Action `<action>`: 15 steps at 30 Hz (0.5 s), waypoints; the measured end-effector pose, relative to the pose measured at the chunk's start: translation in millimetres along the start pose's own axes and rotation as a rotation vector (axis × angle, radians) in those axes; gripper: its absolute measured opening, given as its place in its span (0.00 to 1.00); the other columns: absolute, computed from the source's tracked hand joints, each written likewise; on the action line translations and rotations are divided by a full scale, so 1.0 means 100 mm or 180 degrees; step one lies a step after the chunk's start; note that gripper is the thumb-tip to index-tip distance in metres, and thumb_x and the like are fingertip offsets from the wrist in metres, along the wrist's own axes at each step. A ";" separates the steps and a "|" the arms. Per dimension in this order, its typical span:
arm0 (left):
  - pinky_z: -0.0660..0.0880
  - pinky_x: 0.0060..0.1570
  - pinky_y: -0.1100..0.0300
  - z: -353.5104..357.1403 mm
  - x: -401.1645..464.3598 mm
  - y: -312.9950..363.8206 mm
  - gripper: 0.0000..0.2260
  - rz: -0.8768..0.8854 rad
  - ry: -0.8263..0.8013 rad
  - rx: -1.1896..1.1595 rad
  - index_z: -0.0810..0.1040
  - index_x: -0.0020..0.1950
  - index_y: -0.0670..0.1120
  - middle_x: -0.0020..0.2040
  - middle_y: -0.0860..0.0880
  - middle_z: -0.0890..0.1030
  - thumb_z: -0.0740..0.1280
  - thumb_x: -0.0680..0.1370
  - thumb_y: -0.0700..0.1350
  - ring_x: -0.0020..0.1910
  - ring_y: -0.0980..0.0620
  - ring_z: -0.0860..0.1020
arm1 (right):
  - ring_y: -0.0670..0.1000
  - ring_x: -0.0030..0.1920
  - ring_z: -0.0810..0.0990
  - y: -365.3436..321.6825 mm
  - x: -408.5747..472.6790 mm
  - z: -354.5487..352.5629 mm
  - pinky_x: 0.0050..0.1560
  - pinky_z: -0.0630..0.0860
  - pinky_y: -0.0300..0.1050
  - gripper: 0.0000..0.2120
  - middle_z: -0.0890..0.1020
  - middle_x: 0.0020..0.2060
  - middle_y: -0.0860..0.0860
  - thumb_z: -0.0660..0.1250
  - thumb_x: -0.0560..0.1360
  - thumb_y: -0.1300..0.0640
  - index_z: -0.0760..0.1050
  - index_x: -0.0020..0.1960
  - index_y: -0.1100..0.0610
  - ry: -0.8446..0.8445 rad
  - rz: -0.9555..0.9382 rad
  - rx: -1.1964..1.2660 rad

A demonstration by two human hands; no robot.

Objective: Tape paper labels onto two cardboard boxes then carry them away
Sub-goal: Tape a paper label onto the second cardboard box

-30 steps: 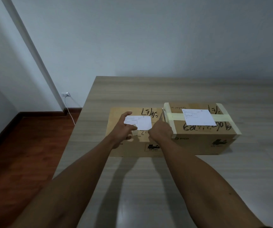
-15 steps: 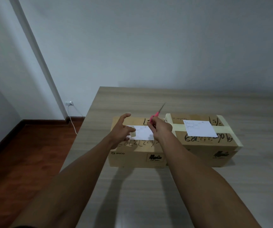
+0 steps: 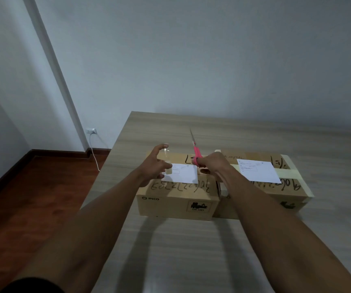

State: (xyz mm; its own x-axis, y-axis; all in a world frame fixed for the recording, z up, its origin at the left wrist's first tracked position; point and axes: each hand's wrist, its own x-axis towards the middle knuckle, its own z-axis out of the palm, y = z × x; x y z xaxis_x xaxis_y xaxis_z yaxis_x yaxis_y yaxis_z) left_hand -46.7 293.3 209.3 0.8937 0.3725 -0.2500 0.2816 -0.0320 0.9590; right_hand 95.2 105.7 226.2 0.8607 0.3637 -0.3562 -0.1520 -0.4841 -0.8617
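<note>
Left hand (image 3: 154, 166): fingers are spread and nearly straight; the left edge of the white paper label (image 3: 182, 174) is pressed down under them, and a short strip of clear tape (image 3: 167, 152) appears to be stuck at the raised fingertips, though this is faint.
Left brown cardboard box (image 3: 177, 199): the label is laid on its top, apparently not yet taped; it stands on the pale wooden table (image 3: 191, 250).
Risk: the loose label could be shifted or creased if the pressing fingers slip, and the tape could fold onto itself.
Right hand (image 3: 211, 162): fingers are curled round the pink-handled scissors (image 3: 195, 151), blades pointed away.
Right cardboard box (image 3: 280, 187): touching the left box, its label (image 3: 257, 171) lies across a band of pale tape.
</note>
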 end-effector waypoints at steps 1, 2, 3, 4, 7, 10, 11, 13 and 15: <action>0.76 0.43 0.53 -0.01 0.01 0.00 0.29 -0.0017 -0.0011 0.0007 0.69 0.68 0.65 0.48 0.41 0.73 0.71 0.78 0.37 0.49 0.45 0.73 | 0.55 0.49 0.85 -0.01 0.01 -0.08 0.51 0.85 0.55 0.18 0.85 0.50 0.58 0.82 0.69 0.54 0.83 0.50 0.66 -0.0102 -0.0112 -0.0402; 0.76 0.44 0.53 -0.02 0.02 0.01 0.29 -0.0033 -0.0024 0.0028 0.68 0.69 0.65 0.48 0.41 0.73 0.71 0.78 0.37 0.49 0.45 0.73 | 0.55 0.51 0.83 -0.04 0.01 -0.15 0.49 0.84 0.54 0.21 0.84 0.50 0.56 0.83 0.67 0.50 0.83 0.50 0.65 -0.0244 -0.0171 -0.0730; 0.76 0.44 0.53 -0.03 0.03 0.01 0.29 -0.0051 -0.0042 0.0041 0.68 0.69 0.65 0.48 0.41 0.73 0.71 0.78 0.36 0.50 0.44 0.74 | 0.55 0.53 0.80 -0.07 -0.01 -0.22 0.48 0.82 0.52 0.25 0.83 0.52 0.55 0.83 0.65 0.45 0.84 0.51 0.63 -0.0436 -0.0171 -0.0995; 0.76 0.45 0.52 -0.04 0.04 0.02 0.29 -0.0069 -0.0051 0.0063 0.68 0.69 0.65 0.48 0.41 0.73 0.71 0.79 0.36 0.50 0.45 0.74 | 0.54 0.55 0.78 -0.10 -0.02 -0.28 0.48 0.79 0.51 0.28 0.81 0.54 0.53 0.83 0.62 0.42 0.84 0.51 0.62 -0.0663 -0.0118 -0.1197; 0.77 0.47 0.51 -0.08 0.07 0.02 0.29 -0.0106 -0.0080 0.0096 0.68 0.69 0.65 0.47 0.42 0.74 0.70 0.79 0.36 0.51 0.44 0.74 | 0.51 0.58 0.75 -0.15 -0.07 -0.44 0.53 0.75 0.51 0.26 0.79 0.59 0.52 0.83 0.60 0.40 0.87 0.51 0.56 -0.1261 0.0083 -0.1519; 0.76 0.46 0.51 -0.09 0.10 0.04 0.28 -0.0148 -0.0119 0.0125 0.68 0.69 0.65 0.46 0.43 0.74 0.69 0.80 0.36 0.50 0.45 0.74 | 0.53 0.63 0.75 -0.15 -0.07 -0.54 0.59 0.75 0.53 0.22 0.80 0.63 0.53 0.82 0.61 0.40 0.89 0.50 0.52 -0.1552 -0.0001 -0.2014; 0.76 0.46 0.51 -0.09 0.10 0.06 0.28 -0.0168 -0.0150 0.0152 0.68 0.69 0.65 0.46 0.42 0.75 0.68 0.80 0.36 0.50 0.45 0.74 | 0.54 0.65 0.74 -0.14 -0.08 -0.55 0.58 0.75 0.52 0.24 0.80 0.64 0.53 0.81 0.59 0.38 0.89 0.50 0.50 -0.1611 -0.0068 -0.2177; 0.77 0.48 0.51 -0.06 0.11 0.09 0.28 -0.0213 -0.0257 0.0227 0.69 0.67 0.67 0.51 0.38 0.77 0.67 0.80 0.35 0.53 0.44 0.76 | 0.55 0.66 0.74 -0.14 -0.07 -0.57 0.55 0.75 0.49 0.28 0.81 0.64 0.53 0.78 0.55 0.35 0.89 0.49 0.49 -0.1670 -0.0131 -0.2300; 0.78 0.49 0.50 -0.04 0.13 0.11 0.29 -0.0241 -0.0380 0.0307 0.70 0.63 0.70 0.54 0.35 0.77 0.67 0.80 0.34 0.54 0.44 0.76 | 0.55 0.67 0.74 -0.13 -0.07 -0.58 0.55 0.74 0.49 0.25 0.81 0.64 0.53 0.77 0.57 0.36 0.89 0.49 0.48 -0.1735 -0.0157 -0.2277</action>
State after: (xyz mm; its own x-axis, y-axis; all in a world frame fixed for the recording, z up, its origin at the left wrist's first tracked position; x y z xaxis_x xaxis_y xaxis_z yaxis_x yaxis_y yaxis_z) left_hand -33.6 301.4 217.5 0.9022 0.2646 -0.3405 0.3767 -0.0991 0.9210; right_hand 119.8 63.2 260.8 0.4808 0.6360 -0.6037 0.3743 -0.7714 -0.5146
